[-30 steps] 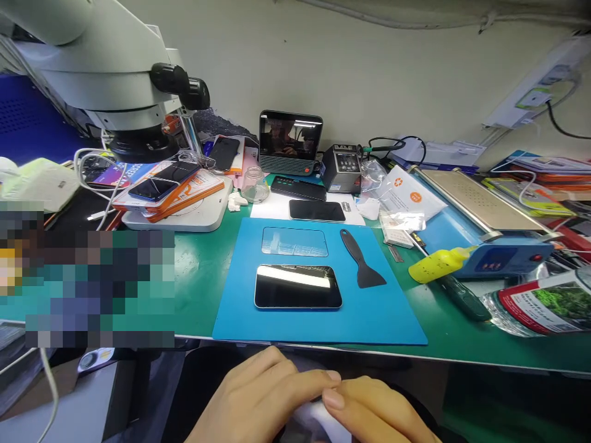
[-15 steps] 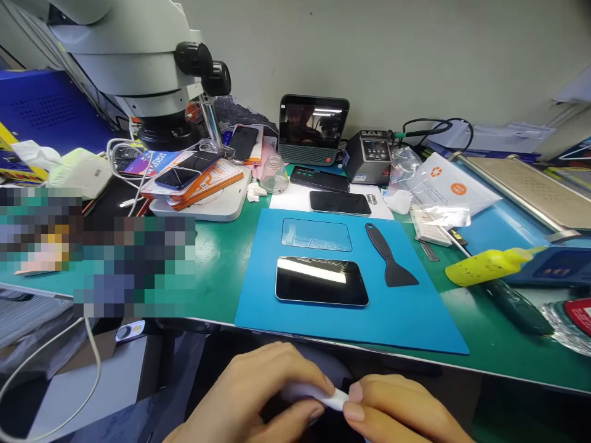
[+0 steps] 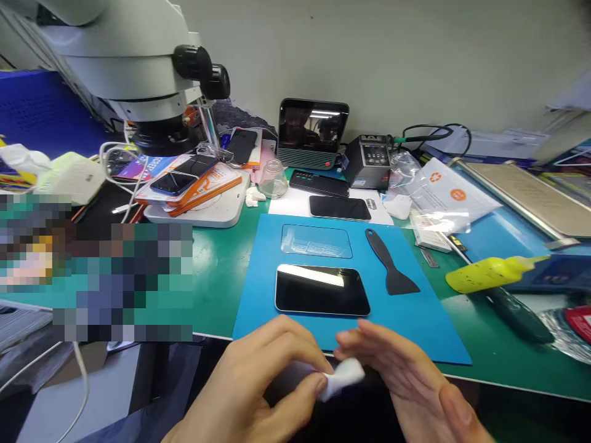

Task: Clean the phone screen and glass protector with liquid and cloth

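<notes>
- The left hand is pinching a white wad between the thumb and fingers, in front of the desk, and one end is poking out.
- The right hand is hanging just beside it, fingers spread wide, and it is looking empty.
- The wad is looking soft, light and squashy, so it is probably bending easily and not breaking. The middle is seeming a good place to pinch, leaving the end free. I cannot tell what it is made of.
- The phone is lying flat on the blue mat, shiny black side up. It is looking stiff, smooth and maybe slippery, and its glass could crack. Its long side edges are seeming best to hold.
- The clear sheet is lying flat behind the phone, also on the mat. It is looking thin and easy to snap or smudge, so only its edges are seeming safe to touch.
- The dark scraper is lying to the right of both.
</notes>
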Action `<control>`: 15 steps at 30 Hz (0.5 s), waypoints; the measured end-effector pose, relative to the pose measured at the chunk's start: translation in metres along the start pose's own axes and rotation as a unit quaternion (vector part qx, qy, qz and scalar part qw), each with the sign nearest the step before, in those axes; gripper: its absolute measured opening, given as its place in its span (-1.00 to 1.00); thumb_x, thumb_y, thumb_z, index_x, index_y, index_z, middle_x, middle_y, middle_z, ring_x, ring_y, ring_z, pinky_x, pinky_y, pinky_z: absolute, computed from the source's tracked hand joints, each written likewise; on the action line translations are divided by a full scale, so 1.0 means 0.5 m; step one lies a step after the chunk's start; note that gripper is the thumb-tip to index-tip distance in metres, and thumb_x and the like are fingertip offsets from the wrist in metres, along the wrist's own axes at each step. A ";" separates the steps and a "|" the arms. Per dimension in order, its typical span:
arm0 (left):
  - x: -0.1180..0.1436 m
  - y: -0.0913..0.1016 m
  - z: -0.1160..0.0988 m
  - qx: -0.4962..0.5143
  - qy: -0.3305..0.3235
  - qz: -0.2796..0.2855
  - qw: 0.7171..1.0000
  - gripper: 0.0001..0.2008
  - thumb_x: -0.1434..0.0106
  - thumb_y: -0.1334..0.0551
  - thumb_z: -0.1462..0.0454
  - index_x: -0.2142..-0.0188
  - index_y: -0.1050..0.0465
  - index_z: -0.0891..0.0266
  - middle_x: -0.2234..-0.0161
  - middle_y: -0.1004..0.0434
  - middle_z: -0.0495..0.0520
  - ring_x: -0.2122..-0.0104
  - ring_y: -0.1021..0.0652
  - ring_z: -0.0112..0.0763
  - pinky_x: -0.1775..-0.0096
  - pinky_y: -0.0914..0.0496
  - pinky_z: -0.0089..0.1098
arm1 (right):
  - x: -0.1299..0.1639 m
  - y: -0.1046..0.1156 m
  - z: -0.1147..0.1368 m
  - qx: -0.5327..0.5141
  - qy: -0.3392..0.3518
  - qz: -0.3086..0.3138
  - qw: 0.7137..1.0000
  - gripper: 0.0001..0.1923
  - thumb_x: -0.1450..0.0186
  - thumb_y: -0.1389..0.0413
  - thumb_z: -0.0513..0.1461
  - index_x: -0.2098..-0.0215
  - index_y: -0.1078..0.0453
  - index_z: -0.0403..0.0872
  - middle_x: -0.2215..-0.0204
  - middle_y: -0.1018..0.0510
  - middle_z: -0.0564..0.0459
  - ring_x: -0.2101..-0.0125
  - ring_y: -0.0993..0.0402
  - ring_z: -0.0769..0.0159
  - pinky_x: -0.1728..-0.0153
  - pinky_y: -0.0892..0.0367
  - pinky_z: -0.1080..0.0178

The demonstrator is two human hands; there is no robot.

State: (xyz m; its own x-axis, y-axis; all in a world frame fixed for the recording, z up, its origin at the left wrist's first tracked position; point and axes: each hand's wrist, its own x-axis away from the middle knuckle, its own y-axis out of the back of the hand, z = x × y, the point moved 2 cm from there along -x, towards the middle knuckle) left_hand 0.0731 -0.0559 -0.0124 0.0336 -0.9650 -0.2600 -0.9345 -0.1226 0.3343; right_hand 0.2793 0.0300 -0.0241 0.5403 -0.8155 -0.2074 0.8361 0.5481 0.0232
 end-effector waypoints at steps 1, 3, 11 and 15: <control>-0.006 0.004 -0.003 -0.008 0.002 0.008 1.000 -0.86 -0.44 -0.28 0.40 0.12 -0.57 0.14 0.16 -0.70 0.01 0.16 -0.68 -0.42 0.10 -0.52 -0.51 | -0.002 -0.004 -0.003 0.000 -0.016 -0.005 1.000 -0.29 -0.32 -0.17 0.34 -0.23 -0.57 0.16 0.05 -0.77 -0.10 0.12 -0.77 0.04 0.09 -0.68 0.16; -0.019 0.010 -0.004 -0.032 0.007 0.016 0.999 -0.89 -0.47 -0.26 0.35 0.13 -0.55 0.12 0.20 -0.70 -0.04 0.24 -0.68 -0.44 0.18 -0.51 -0.53 | -0.007 -0.014 -0.004 0.029 -0.053 -0.030 0.998 -0.18 -0.15 -0.41 0.24 -0.29 -0.51 0.17 0.09 -0.76 -0.05 0.17 -0.75 0.11 0.08 -0.67 0.18; -0.077 0.025 0.019 -0.145 -0.023 -0.017 0.989 -0.86 -0.51 -0.23 0.36 0.08 -0.52 0.08 0.21 -0.64 -0.09 0.27 -0.64 -0.44 0.19 -0.46 -0.49 | -0.070 -0.017 0.020 0.271 0.089 -0.074 0.956 -0.78 -0.46 -0.22 -0.30 0.01 -0.66 0.07 0.18 -0.67 0.02 0.17 -0.67 0.26 0.12 -0.60 0.26; -0.104 0.034 0.035 -0.163 -0.051 -0.029 0.985 -0.82 -0.53 -0.17 0.40 0.06 -0.51 0.12 0.14 -0.64 -0.03 0.17 -0.65 -0.39 0.12 -0.48 -0.42 | -0.095 -0.008 0.016 0.405 0.259 -0.080 0.873 -0.65 -0.45 -0.15 -0.45 -0.01 -0.64 0.05 0.17 -0.67 0.00 0.13 -0.65 0.25 0.08 -0.58 0.19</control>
State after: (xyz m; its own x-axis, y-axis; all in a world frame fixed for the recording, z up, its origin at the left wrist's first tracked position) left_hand 0.0494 -0.0038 -0.0090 0.0325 -0.9276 -0.3722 -0.7678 -0.2616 0.5849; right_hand 0.2510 0.0651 -0.0066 0.4706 -0.5604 -0.6816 0.8035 -0.0470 0.5934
